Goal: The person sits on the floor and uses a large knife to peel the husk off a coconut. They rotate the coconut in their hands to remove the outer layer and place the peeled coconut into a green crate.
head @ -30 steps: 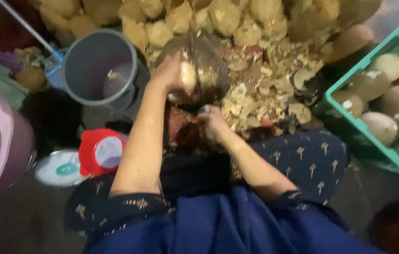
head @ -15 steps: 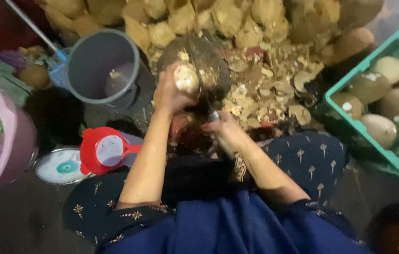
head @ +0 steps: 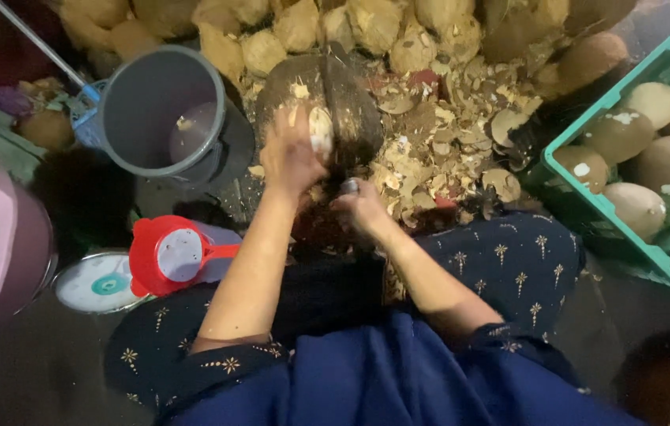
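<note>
My left hand holds a partly peeled coconut against a round wooden chopping block in front of me. My right hand is closed around a tool handle; the dark blade lies up across the block beside the coconut. Brown shell chips are scattered to the right of the block. I sit with my dark blue patterned garment over my knees.
A grey bucket stands left of the block. A red-lidded jug and a round scale lie near my left knee. A pink basin is at far left. A green crate with peeled coconuts sits right. Husked coconuts are piled behind.
Both hands have moved down a little in view, the coconut stays on the block, and my right hand has swung the blade up across the block.
</note>
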